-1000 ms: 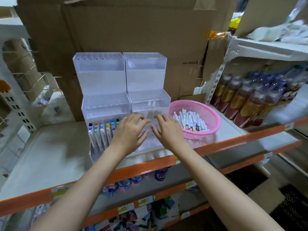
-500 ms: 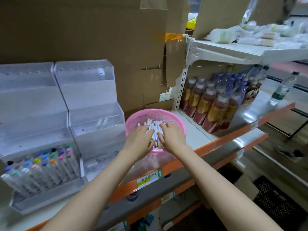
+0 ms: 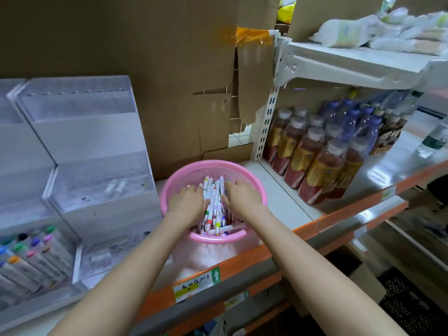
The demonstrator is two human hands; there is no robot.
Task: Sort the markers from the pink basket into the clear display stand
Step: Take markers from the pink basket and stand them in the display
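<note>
The pink basket (image 3: 252, 183) stands on the shelf near its front edge and holds several white markers (image 3: 213, 200) with coloured bands. Both my hands are inside it. My left hand (image 3: 188, 202) lies on the left of the marker pile, my right hand (image 3: 242, 198) on the right. A bundle of markers lies between the thumbs, fingers stretched forward over the pile. The clear display stand (image 3: 92, 166) rises in steps to the left of the basket. Its lowest tier at far left holds several markers with coloured caps (image 3: 29, 253).
Brown cardboard (image 3: 145, 57) backs the shelf. Rows of drink bottles (image 3: 320, 158) stand to the right of the basket, past a white upright. An upper white shelf (image 3: 363, 59) carries wrapped packs. The orange shelf edge (image 3: 242, 263) runs just below the basket.
My hands left the display stand and went right into the basket. Since half a second ago they have settled deeper on either side of the markers, and the view has closed in.
</note>
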